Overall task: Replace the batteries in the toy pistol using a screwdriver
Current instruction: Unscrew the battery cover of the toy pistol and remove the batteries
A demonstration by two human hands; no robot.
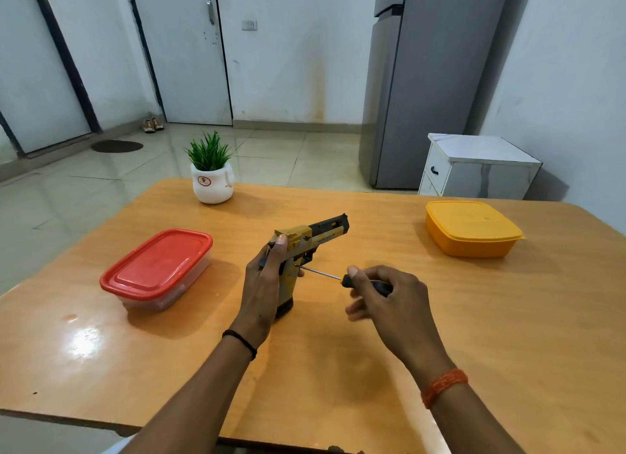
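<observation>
my left hand [262,284] is wrapped round the toy pistol [306,247], standing it grip-down on the bench [474,318], right hand [389,294] fingers curled on the screwdriver [342,278], tip against the grip's side

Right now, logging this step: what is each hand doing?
Left hand: grips the toy pistol, upright on the table.
Right hand: holds the screwdriver, tip at the grip.
</observation>
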